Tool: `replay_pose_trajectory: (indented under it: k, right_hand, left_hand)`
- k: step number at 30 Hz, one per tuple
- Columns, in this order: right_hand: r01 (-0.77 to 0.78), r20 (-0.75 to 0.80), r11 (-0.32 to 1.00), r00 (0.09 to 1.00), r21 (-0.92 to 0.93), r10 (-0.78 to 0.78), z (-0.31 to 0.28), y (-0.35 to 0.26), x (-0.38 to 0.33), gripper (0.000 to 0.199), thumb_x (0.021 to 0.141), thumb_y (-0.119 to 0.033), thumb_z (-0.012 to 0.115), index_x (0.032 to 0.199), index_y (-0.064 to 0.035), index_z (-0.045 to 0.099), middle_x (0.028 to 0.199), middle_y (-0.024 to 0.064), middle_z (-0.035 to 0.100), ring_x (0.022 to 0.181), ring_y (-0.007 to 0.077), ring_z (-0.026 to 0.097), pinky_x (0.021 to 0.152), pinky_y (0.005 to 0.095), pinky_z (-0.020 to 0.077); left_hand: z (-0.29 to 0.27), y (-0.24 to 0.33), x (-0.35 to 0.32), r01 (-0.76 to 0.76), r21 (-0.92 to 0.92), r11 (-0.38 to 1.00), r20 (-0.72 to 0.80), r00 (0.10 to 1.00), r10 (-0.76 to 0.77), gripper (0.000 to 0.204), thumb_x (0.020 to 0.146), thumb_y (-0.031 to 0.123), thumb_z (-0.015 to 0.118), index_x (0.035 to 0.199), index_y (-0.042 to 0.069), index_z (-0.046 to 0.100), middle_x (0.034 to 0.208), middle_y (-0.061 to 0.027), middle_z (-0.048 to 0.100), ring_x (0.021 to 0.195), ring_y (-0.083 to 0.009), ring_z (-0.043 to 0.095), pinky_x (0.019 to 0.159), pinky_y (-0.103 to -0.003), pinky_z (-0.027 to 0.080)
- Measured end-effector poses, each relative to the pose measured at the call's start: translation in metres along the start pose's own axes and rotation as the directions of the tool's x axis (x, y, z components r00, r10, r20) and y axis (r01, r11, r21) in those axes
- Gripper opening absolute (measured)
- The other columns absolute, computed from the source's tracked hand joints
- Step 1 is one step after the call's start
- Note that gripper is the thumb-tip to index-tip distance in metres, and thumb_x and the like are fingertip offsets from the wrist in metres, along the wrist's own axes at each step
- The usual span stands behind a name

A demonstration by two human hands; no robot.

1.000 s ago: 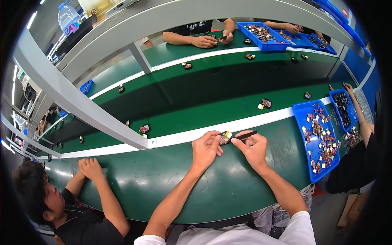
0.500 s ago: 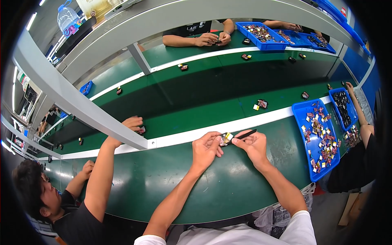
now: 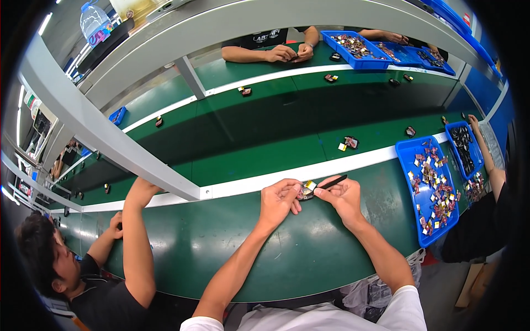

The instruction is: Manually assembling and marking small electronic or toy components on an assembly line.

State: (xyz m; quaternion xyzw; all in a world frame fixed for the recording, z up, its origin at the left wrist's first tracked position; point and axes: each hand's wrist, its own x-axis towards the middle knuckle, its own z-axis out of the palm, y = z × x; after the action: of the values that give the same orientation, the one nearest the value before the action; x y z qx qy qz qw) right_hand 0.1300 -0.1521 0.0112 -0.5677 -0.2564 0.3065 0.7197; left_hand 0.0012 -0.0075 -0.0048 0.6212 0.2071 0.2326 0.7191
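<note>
My left hand (image 3: 277, 203) pinches a small black-cased part (image 3: 305, 191) with reddish innards and a yellow-and-white tag, held above the green bench (image 3: 232, 237). From the other side, my right hand (image 3: 343, 199) grips a slim black stick-shaped tool (image 3: 335, 181) that points up and right. Its thumb and fingertips meet the part, so the tool's lower end is hidden. Beyond the white rail (image 3: 265, 181), a similar tagged part (image 3: 350, 142) lies on the green belt (image 3: 248, 132).
At right, a blue tray (image 3: 407, 153) holds many reddish tagged pieces; behind it another blue tray (image 3: 452, 154) contains black parts. A grey post (image 3: 127, 154) slants across the left. A co-worker's arm (image 3: 138, 243) reaches past it at left. Other people work opposite and at far right.
The parts on the belt have shifted slightly left. The left co-worker's reaching hand has drawn left, partly behind the post. My hands stay nearly in place, with the small part tilted a little differently.
</note>
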Motion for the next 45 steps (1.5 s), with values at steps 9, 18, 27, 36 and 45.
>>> replay_pose_trajectory:
  k: [9, 18, 27, 36, 45]
  right_hand:
    - [-0.048, -0.01, 0.997, 0.999, -0.054, 0.048, 0.002, -0.006, 0.001, 0.011, 0.084, 0.006, 0.076, 0.093, 0.006, 0.069, 0.086, 0.0107, 0.073, 0.076, 0.0098, 0.068, 0.067, 0.0205, 0.0527]
    - [0.021, -0.013, 1.0, 1.0, -0.01, -0.021, 0.004, -0.003, -0.001, 0.012, 0.084, 0.006, 0.076, 0.094, 0.0069, 0.069, 0.086, 0.0092, 0.072, 0.074, 0.0077, 0.066, 0.064, 0.0189, 0.0504]
    - [0.219, -0.02, 0.942, 0.973, -0.255, -0.231, 0.005, 0.005, -0.006, 0.011, 0.081, 0.002, 0.081, 0.09, 0.0008, 0.074, 0.068, -0.0067, 0.061, 0.052, -0.0035, 0.034, 0.046, 0.018, 0.0237]
    - [0.24, 0.009, 0.918, 0.968, -0.317, -0.25, 0.004, 0.005, -0.005, 0.013, 0.081, 0.003, 0.08, 0.091, 0.0023, 0.072, 0.072, -0.0032, 0.066, 0.052, -0.0035, 0.036, 0.047, 0.0168, 0.0266]
    - [0.185, 0.004, 0.944, 0.982, -0.273, -0.191, 0.002, 0.002, -0.004, 0.011, 0.081, 0.001, 0.081, 0.089, 0.0017, 0.073, 0.069, -0.005, 0.063, 0.052, -0.0039, 0.035, 0.046, 0.0184, 0.0232]
  left_hand:
    - [0.001, 0.001, -0.001, 0.014, -0.021, 1.0, -0.023, 1.0, -0.014, 0.019, 0.1, 0.006, 0.06, 0.108, -0.01, 0.066, 0.08, -0.0125, 0.068, 0.056, -0.0167, 0.066, 0.047, -0.025, 0.051]
    - [0.0, 0.003, 0.0, 0.031, 0.035, 0.999, -0.004, 1.0, -0.03, 0.022, 0.101, 0.01, 0.061, 0.108, -0.01, 0.067, 0.077, -0.011, 0.067, 0.055, -0.0152, 0.065, 0.046, -0.024, 0.05]
    - [-0.003, 0.0, 0.001, 0.034, -0.008, 0.999, 0.046, 0.998, -0.034, 0.024, 0.101, 0.011, 0.061, 0.108, -0.011, 0.066, 0.079, -0.0118, 0.067, 0.054, -0.0164, 0.066, 0.045, -0.025, 0.051]
    - [-0.005, -0.002, 0.002, 0.031, -0.051, 0.998, 0.028, 0.999, -0.03, 0.024, 0.101, 0.011, 0.061, 0.107, -0.011, 0.066, 0.078, -0.013, 0.068, 0.053, -0.0168, 0.065, 0.045, -0.025, 0.051]
    - [-0.003, -0.002, 0.001, 0.036, -0.031, 0.999, 0.021, 0.999, -0.036, 0.023, 0.101, 0.011, 0.061, 0.106, -0.011, 0.067, 0.076, -0.0121, 0.068, 0.052, -0.0159, 0.064, 0.044, -0.025, 0.05]
